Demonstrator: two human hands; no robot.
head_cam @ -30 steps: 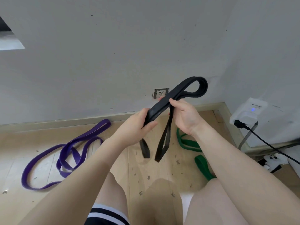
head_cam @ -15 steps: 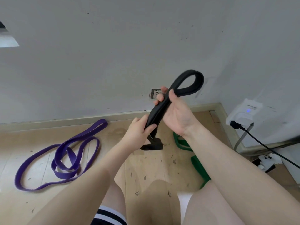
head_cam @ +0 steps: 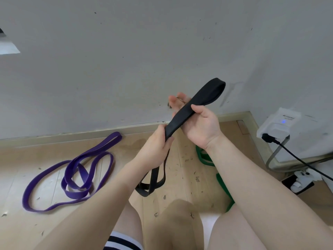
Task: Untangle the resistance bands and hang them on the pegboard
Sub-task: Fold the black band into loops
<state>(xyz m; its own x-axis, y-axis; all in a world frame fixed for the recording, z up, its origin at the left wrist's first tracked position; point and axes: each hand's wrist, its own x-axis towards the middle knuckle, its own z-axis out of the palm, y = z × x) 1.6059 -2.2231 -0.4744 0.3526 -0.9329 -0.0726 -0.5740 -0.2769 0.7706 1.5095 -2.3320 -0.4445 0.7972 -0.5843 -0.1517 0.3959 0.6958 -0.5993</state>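
A black resistance band (head_cam: 196,101) is folded flat and held up in front of the wall. My left hand (head_cam: 155,143) grips its lower part, and loops of it hang down below that hand toward the floor. My right hand (head_cam: 200,123) holds the band higher up, with the thumb pressed on top and the fingers stretched out beneath it. The band's upper loop sticks out up and to the right. A purple band (head_cam: 72,170) lies coiled on the wooden floor at the left. A green band (head_cam: 205,156) lies on the floor, partly hidden behind my right forearm.
A grey wall and beige skirting board (head_cam: 90,136) run behind the hands. At the right, a white device (head_cam: 277,125) with a blue light and a black cable sits on a ledge. Small debris is scattered on the floor. My knees fill the bottom.
My right hand has loosened from a full grip, fingers now stretched out under the band. The hanging loops have dropped lower below my left hand. The upper loop has flattened.
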